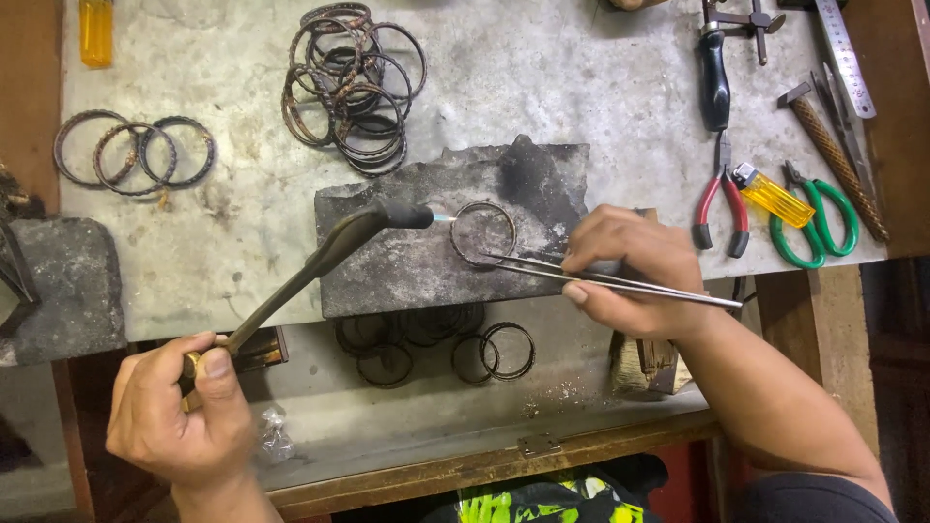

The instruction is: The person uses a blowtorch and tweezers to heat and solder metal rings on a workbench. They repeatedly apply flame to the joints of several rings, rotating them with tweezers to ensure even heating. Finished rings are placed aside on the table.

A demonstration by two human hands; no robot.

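While flame plays on thin wire bangle [482,232] atop grey block [407,271], left hand [179,412] clamped on torch [320,261]; right hand [635,271] fingers pinching tweezers [601,279] at bangle's near rim. Bangle likely light, hot, easily bent; grip rim only by tweezers.

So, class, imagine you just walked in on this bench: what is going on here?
A person is working on a metal bangle that lies on a dark stone slab. The left hand holds a torch, its small flame at the bangle's left edge. The right hand holds long tweezers with their tips at the bangle's lower rim. More bangles lie piled behind the slab; pliers and a yellow lighter sit on the right.
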